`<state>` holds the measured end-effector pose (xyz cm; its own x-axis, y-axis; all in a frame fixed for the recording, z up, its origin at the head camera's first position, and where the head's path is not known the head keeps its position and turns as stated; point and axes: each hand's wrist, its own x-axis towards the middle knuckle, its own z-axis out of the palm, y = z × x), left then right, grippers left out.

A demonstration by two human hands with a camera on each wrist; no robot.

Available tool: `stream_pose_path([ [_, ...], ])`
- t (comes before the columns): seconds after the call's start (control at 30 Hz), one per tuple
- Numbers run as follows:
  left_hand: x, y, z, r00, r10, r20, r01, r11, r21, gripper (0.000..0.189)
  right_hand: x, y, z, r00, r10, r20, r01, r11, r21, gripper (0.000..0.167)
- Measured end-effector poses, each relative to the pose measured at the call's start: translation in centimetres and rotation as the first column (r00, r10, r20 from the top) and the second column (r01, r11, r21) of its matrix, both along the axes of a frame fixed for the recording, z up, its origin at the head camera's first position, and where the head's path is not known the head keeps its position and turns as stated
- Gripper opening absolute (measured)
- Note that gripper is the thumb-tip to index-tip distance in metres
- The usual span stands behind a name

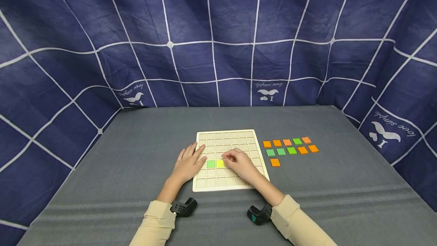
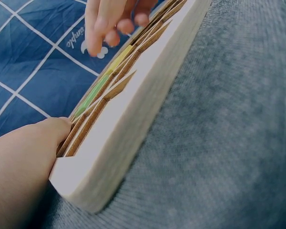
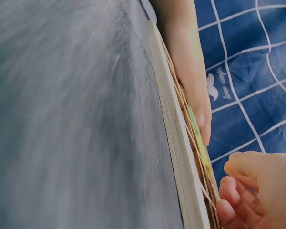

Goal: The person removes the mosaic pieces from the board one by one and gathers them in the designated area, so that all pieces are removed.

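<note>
A pale wooden grid board with square cells lies on the grey cloth. Side by side in its cells sit a green tile and a yellow tile. My left hand rests on the board's left side, fingers spread and thumb beside the green tile. Over the middle of the board is my right hand, its fingers loosely bent and the tips close to the yellow tile. In the left wrist view, the right fingertips hang above the board with no tile visible between them.
Right of the board, several loose tiles lie in rows: orange, salmon, green and lime. One orange tile lies in front of the others. A blue checked curtain hangs behind the grey table surface.
</note>
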<state>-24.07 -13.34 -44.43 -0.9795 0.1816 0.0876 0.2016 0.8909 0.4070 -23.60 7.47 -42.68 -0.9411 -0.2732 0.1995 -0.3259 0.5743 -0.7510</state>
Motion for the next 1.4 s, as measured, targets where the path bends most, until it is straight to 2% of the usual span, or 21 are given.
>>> stream_pose_path([
  [0.37, 0.05, 0.05, 0.0, 1.0, 0.005, 0.005, -0.005, 1.0, -0.006, 0.053, 0.1, -0.7, -0.67, 0.999, -0.002, 0.039, 0.002, 1.0, 0.006, 0.016],
  [0.57, 0.01, 0.07, 0.19, 1.0, 0.001, 0.015, -0.001, 1.0, -0.012, 0.053, 0.15, -0.56, -0.8, 1.0, 0.006, 0.019, -0.007, 0.999, 0.048, 0.019],
  [0.83, -0.14, 0.07, 0.45, 1.0, -0.005, 0.016, 0.005, 1.0, -0.008, 0.053, 0.03, -0.5, -0.87, 0.999, 0.018, -0.042, -0.014, 0.996, 0.086, 0.015],
  [1.4, -0.02, -0.11, 0.23, 1.0, -0.003, 0.018, 0.004, 1.0, -0.009, 0.053, 0.16, -0.59, -0.9, 1.0, 0.023, -0.009, -0.022, 0.997, 0.07, 0.011],
])
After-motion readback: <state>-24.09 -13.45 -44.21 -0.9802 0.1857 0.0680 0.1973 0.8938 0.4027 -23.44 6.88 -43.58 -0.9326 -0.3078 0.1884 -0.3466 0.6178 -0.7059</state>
